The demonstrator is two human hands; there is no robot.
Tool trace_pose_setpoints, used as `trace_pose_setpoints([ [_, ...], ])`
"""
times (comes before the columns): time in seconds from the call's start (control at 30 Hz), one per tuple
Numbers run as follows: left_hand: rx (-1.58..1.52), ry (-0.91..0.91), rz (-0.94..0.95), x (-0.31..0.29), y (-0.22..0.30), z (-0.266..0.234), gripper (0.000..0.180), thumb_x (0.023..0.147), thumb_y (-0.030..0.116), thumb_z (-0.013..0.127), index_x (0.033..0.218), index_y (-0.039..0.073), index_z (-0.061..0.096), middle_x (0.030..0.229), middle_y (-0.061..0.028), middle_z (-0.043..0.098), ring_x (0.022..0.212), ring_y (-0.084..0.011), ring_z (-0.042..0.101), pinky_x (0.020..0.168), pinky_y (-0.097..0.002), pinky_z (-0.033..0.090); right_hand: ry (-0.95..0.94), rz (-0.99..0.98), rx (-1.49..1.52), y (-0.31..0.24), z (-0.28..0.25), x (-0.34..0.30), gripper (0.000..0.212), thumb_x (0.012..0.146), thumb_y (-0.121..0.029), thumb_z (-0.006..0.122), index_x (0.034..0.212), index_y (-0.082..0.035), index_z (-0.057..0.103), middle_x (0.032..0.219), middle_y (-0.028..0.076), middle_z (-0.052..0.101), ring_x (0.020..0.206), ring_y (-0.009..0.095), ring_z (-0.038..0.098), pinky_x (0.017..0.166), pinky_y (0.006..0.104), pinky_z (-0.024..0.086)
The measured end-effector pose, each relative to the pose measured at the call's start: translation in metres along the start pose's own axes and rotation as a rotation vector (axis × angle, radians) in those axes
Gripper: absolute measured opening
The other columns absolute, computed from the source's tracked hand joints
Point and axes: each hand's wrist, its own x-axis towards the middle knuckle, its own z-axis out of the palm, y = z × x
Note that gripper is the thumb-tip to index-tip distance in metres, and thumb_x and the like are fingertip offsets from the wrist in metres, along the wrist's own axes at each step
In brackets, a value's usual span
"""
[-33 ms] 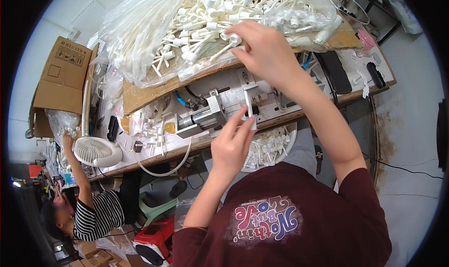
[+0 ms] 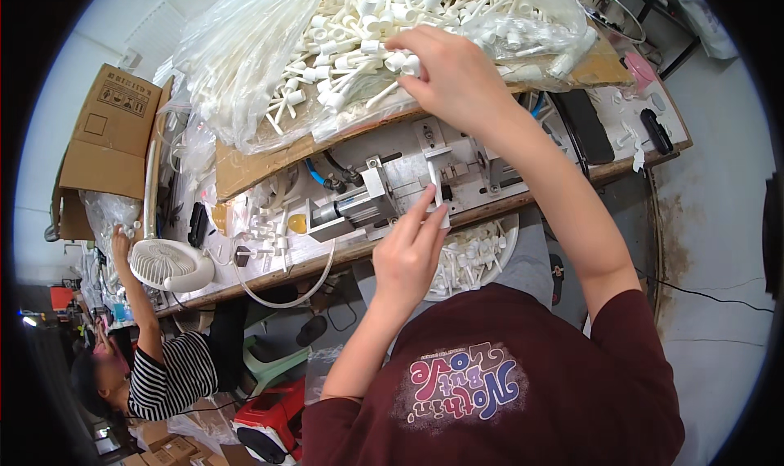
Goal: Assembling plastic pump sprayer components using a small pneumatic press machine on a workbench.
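Note:
My left hand (image 2: 406, 254) is at the front of a metal clamping fixture (image 2: 367, 200) on the bench. Its fingertips close on a white plastic piece (image 2: 435, 172) with a thin stem, which lies across the fixture; the grip is partly hidden. Over the near edge of a large heap of white cup-ended plastic pieces (image 2: 351, 25), my right hand (image 2: 457, 74) has thumb and forefinger apart. Between them are loose white pieces (image 2: 397, 62), which do not look gripped.
Clear plastic sheeting (image 2: 237, 66) and cardboard (image 2: 269, 165) lie around and under the heap. A white tub (image 2: 508, 245) of similar pieces is below the bench edge. Left stand a white fan (image 2: 170, 266) and a carton (image 2: 110, 131); a co-worker in a striped shirt (image 2: 175, 372) works there.
My right hand has shifted slightly left over the heap, its fingers now around different loose pieces. The left hand has moved very slightly to the right on the stemmed piece.

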Motion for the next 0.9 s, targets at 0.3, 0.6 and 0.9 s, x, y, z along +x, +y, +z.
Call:
trace_pose_setpoints([
  [0.3,0.240,-0.071,0.083,0.005,-0.012,0.029,0.028,0.077,0.008,0.077,0.104,0.002,0.072,0.128,-0.0110,0.066,0.063,-0.0234,0.067,0.061,-0.0329,0.055,-0.166,0.154,-0.219,0.019,0.021,0.018,0.031,0.077,-0.011,0.070,0.107,-0.006,0.065,0.100,0.009,0.067,0.088,0.029,0.069,0.073,0.0399,0.056],
  [0.6,0.225,-0.087,0.053,0.018,-0.013,0.028,0.027,0.075,0.015,0.078,0.101,0.008,0.073,0.125,-0.0095,0.068,0.057,-0.0232,0.065,0.058,-0.0317,0.054,0.089,0.390,0.611,0.032,-0.023,-0.010,0.030,0.083,-0.015,0.078,0.110,-0.004,0.072,0.094,0.006,0.071,0.078,0.012,0.069,0.070,0.0265,0.056],
  [0.9,-0.447,0.071,-0.225,0.045,0.003,-0.001,0.039,0.082,0.004,0.078,0.119,0.001,0.067,0.108,-0.0122,0.070,0.083,-0.0139,0.071,0.067,-0.0274,0.058,0.238,0.442,0.697,0.001,-0.028,-0.085,0.030,0.083,-0.003,0.077,0.112,-0.002,0.071,0.100,0.007,0.073,0.084,0.013,0.070,0.075,0.0249,0.055],
])
